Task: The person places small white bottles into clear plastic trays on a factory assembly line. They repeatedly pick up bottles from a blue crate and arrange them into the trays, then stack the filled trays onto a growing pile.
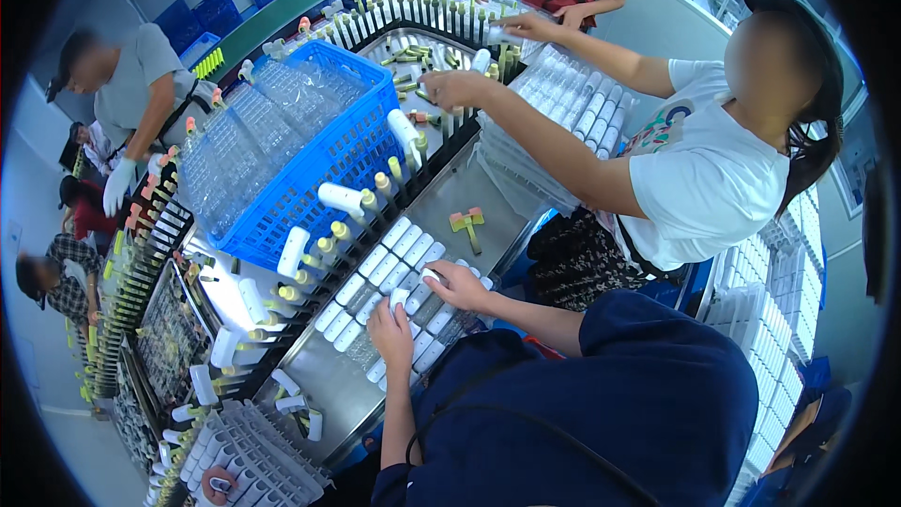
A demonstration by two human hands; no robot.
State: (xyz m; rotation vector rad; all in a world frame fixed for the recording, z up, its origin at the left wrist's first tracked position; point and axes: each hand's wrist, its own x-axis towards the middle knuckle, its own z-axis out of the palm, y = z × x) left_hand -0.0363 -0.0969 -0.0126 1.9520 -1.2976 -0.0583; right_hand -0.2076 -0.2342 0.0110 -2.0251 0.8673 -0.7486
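Observation:
A clear tray holding rows of white cylinders lies on the metal worktop in front of me. Over its near part, my left hand has its fingers closed on a small white cylinder. My right hand is over the right side of the tray, its fingers curled together at the cylinders. What sits between those fingertips is mostly hidden. Beyond the tray lies a yellow-green and pink clip-like piece on bare metal.
A conveyor with upright black holders curves past the worktop. A blue basket of clear trays stands beyond it. Stacked trays sit at lower left. A co-worker in white reaches across at right; other people work farther along.

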